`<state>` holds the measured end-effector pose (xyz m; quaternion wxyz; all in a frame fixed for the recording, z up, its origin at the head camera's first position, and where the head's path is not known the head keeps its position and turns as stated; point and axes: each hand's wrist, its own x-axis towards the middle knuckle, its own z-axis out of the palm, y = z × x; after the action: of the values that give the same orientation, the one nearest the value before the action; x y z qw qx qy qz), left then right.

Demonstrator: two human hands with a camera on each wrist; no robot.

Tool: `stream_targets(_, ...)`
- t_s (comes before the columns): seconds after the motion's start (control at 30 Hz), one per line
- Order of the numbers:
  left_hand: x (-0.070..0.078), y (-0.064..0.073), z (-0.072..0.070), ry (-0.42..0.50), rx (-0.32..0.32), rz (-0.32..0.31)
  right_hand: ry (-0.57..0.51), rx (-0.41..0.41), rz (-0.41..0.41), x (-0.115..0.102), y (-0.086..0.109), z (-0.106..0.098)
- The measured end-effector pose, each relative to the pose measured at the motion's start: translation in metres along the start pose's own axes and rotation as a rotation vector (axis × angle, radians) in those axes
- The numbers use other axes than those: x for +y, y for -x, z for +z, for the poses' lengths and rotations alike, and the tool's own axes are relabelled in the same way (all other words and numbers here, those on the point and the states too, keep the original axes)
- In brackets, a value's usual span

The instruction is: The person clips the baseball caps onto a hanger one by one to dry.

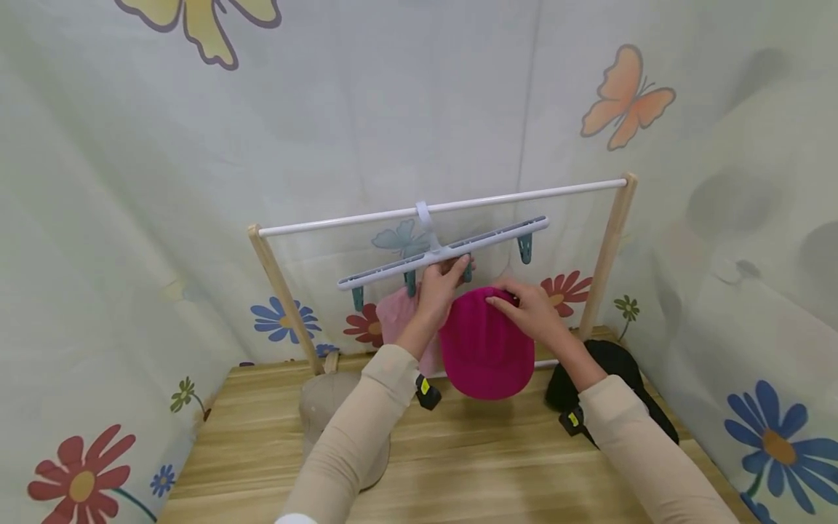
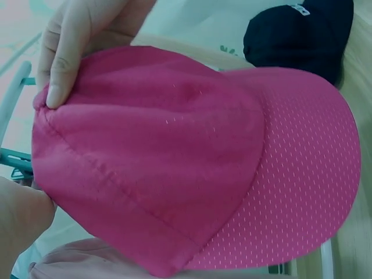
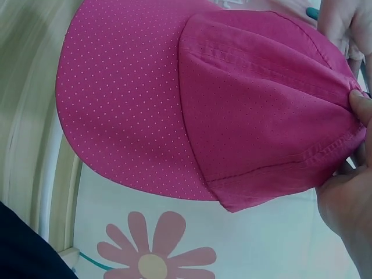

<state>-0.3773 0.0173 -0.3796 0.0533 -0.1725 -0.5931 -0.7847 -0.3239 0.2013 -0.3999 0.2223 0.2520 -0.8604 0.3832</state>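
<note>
The right hand (image 1: 533,313), right of centre in the head view, pinches the upper edge of a magenta cap (image 1: 491,349) between thumb and fingers, and the cap hangs from that grip with its brim downward. The left hand (image 1: 437,287), just left of it, is closed in a pinch at a green clip (image 1: 468,271) under the pale hanger (image 1: 504,235); its far fingers are mostly hidden from me.

The head view gives the cap as plain magenta. Both wrist views bring out what it misses: pale flecks across the brim and stitched seams over the crown.

Behind the left forearm, near the middle of the head view, a light pink cap (image 1: 395,313) hangs just below another clip; I cannot see whether the clip bites it. The hanger tilts, higher at its right end, hooked over the white rod (image 1: 556,191) between two wooden posts (image 1: 609,255).

On the bench (image 1: 471,466), a beige cap (image 1: 327,397) sits lower left, partly behind the left sleeve, and a black cap (image 1: 622,371) lower right, beside the right sleeve. Only the left wrist view, upper right, shows a small white mark on the black one.
</note>
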Motion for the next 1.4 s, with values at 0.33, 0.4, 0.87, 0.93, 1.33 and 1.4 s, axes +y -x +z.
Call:
stream_targets(0.33, 0.002, 0.002, 0.001, 0.021, -0.079, -0.006, 0.012, 0.055, 0.011, 0.004, 0.002, 0.006)
stream_targets(0.4, 0.003, 0.002, 0.001, 0.021, -0.093, -0.009, 0.007, 0.070, 0.015, 0.004, 0.003, 0.006)
stream_targets(0.87, 0.009, 0.010, 0.003, 0.006, -0.103, -0.044, 0.009, 0.078, 0.063, 0.003, 0.009, 0.009)
stream_targets(0.93, 0.008, 0.011, 0.002, 0.009, -0.103, -0.047, 0.011, 0.086, 0.060, 0.003, 0.010, 0.010)
stream_targets(1.33, 0.006, 0.014, -0.002, 0.002, -0.077, -0.047, 0.013, 0.125, 0.025, 0.002, 0.013, 0.013)
stream_targets(1.4, 0.006, 0.015, -0.003, -0.001, -0.075, -0.044, 0.012, 0.129, 0.023, 0.002, 0.013, 0.014)
